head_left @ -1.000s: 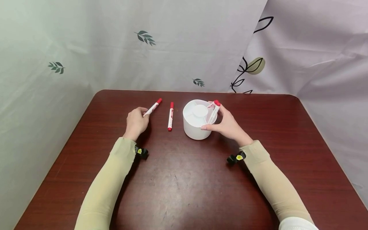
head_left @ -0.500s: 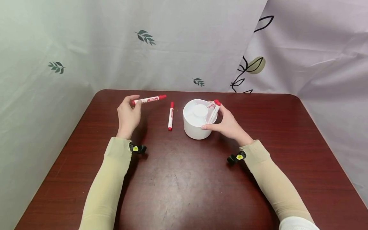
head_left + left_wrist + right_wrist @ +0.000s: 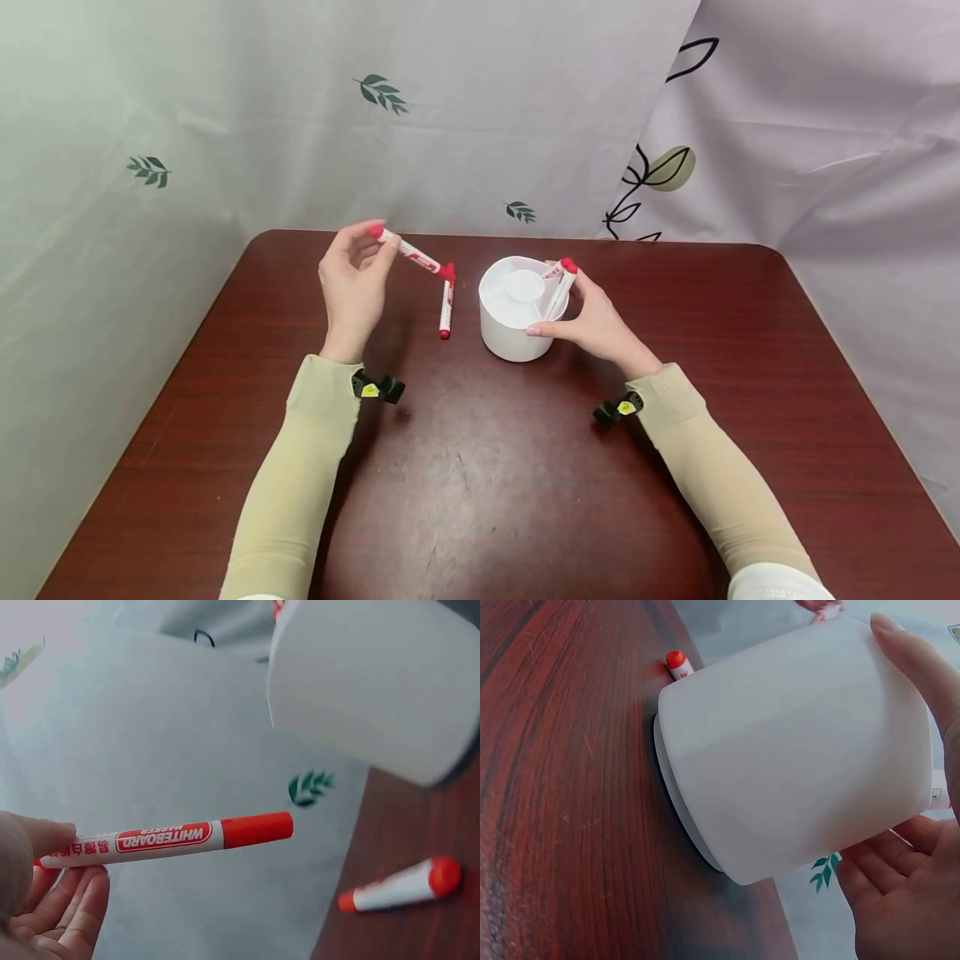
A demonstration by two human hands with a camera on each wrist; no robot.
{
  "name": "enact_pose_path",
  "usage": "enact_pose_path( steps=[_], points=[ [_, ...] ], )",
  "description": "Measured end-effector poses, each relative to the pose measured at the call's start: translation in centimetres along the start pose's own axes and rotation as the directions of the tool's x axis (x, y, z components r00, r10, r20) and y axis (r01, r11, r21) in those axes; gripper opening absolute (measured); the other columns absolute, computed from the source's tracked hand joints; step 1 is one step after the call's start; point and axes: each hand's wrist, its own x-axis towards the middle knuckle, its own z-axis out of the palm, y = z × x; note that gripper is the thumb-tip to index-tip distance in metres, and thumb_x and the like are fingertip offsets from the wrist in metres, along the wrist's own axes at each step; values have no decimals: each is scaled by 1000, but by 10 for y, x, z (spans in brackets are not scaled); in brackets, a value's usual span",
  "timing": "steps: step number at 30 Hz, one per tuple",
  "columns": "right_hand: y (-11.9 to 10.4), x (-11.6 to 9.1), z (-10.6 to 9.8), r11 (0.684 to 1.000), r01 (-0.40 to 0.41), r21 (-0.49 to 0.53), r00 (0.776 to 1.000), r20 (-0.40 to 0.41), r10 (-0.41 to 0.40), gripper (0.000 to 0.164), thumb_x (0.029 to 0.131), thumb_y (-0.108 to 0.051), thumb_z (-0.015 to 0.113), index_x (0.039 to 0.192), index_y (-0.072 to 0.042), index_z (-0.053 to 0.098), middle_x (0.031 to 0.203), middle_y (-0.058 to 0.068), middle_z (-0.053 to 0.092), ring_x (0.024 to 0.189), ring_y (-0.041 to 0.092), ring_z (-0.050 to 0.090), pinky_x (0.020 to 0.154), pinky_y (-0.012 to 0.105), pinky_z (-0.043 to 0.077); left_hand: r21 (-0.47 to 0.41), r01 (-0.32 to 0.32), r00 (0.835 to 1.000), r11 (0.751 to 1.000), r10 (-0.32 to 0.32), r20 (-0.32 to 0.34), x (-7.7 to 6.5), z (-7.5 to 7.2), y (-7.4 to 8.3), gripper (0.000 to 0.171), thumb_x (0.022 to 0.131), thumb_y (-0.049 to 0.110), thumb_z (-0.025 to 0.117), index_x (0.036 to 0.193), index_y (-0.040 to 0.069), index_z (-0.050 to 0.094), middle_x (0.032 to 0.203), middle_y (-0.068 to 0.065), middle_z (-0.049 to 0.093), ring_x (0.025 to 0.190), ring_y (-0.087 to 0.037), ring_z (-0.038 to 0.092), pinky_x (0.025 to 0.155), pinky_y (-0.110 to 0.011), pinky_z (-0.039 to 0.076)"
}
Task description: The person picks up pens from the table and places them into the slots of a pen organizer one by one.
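Between thumb and fingers, my left hand [image 3: 354, 283] pinches a red-capped whiteboard marker [image 3: 418, 257] by its rear end, raised over the table. In the left wrist view the marker [image 3: 165, 838] shows its printed label, cap pointing away from the hand. A second whiteboard marker [image 3: 446, 310] lies on the table below the held one's cap. My right hand [image 3: 600, 329] grips the right side of a round white divided organizer [image 3: 513, 337], thumb on the near side and fingers behind. Two red-ended markers [image 3: 561, 292] lean in the organizer's right-hand compartments.
The dark wooden table [image 3: 480, 483] reaches back to a pale leaf-printed curtain [image 3: 450, 125]. On each wrist sits a small black camera, the left camera [image 3: 381, 388] and the right camera [image 3: 617, 409].
My left hand has lifted the marker off the table, moved it up and then right, and its cap now points down and right. The right hand and organizer stay in place.
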Motion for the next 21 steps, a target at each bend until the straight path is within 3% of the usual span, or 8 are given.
enact_pose_path(
  steps=[9, 15, 21],
  points=[
    [-2, -1, 0, 1000, 14, -5, 1000, -2, -14, 89, 76, -7, 90, 151, -2, 42, 144, 12, 53, 129, 23, 51, 110, 44, 40, -126, -98, 995, 987, 101, 19, -7, 23, 26, 28, 90, 5, 78, 116, 0, 72, 104, -11, 71, 96, -21, 65, 92, -35, 54],
    [-2, -1, 1, 1000, 8, -24, 1000, -7, -8, 89, 76, -8, 91, 151, -2, 42, 145, 12, 53, 131, 25, 49, 111, 47, 38, -158, -103, 992, 982, 112, 49, -12, 36, 44, 27, 90, 3, 77, 116, -1, 72, 103, -11, 71, 95, -21, 66, 91, -36, 55],
    [31, 9, 0, 1000, 17, -21, 1000, -15, -17, 94, 74, -12, 93, 153, -10, 42, 146, 6, 52, 133, 22, 48, 111, 47, 37, -126, -101, 989, 987, 114, 99, -11, 44, 33, 28, 91, 7, 78, 118, 1, 72, 106, -9, 72, 95, -21, 67, 91, -34, 56]
  ],
)
